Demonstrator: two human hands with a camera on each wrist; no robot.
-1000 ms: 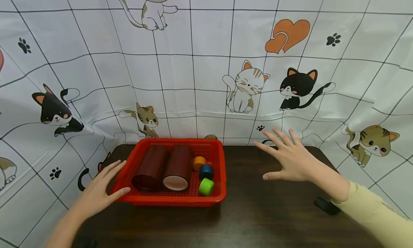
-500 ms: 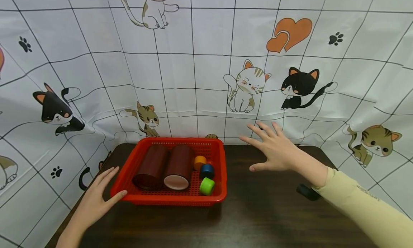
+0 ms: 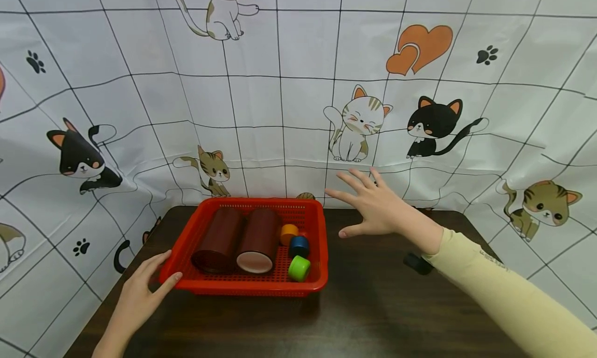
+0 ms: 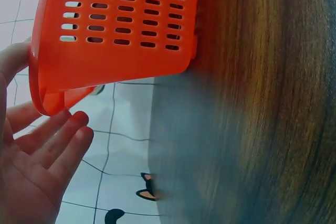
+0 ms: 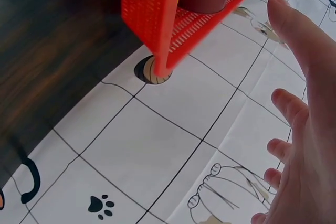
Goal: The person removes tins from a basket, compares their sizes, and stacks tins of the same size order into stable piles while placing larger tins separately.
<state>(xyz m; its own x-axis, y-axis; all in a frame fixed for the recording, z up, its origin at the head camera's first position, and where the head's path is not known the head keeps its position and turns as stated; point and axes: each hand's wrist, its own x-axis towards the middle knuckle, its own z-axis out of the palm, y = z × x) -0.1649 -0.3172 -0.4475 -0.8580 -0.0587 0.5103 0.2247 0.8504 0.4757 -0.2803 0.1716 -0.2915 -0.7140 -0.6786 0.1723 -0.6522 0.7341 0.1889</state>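
Note:
A red plastic basket (image 3: 252, 286) with slotted walls stands on the dark wooden table. Inside lie two dark brown cylinders (image 3: 262, 233), one showing a pale round end, beside small orange (image 3: 288, 234), blue (image 3: 299, 247) and green (image 3: 299, 269) round pieces. My left hand (image 3: 140, 296) is at the basket's near left corner, fingers and thumb spread about the rim (image 4: 38, 77); firm contact cannot be told. To the right of the basket my right hand (image 3: 375, 208) hovers with fingers spread, apart from it and holding nothing. In the right wrist view the basket's corner (image 5: 163, 66) is near that hand.
A white sheet (image 3: 298, 99) printed with cats and grid lines hangs behind the table and on both sides. Dark brown tabletop (image 3: 354, 306) extends in front and to the right. A small black object (image 3: 417, 263) shows under the right forearm.
My right hand has moved left, closer to the basket. My left hand has shifted slightly down along the basket's left corner. The basket and its contents have stayed put.

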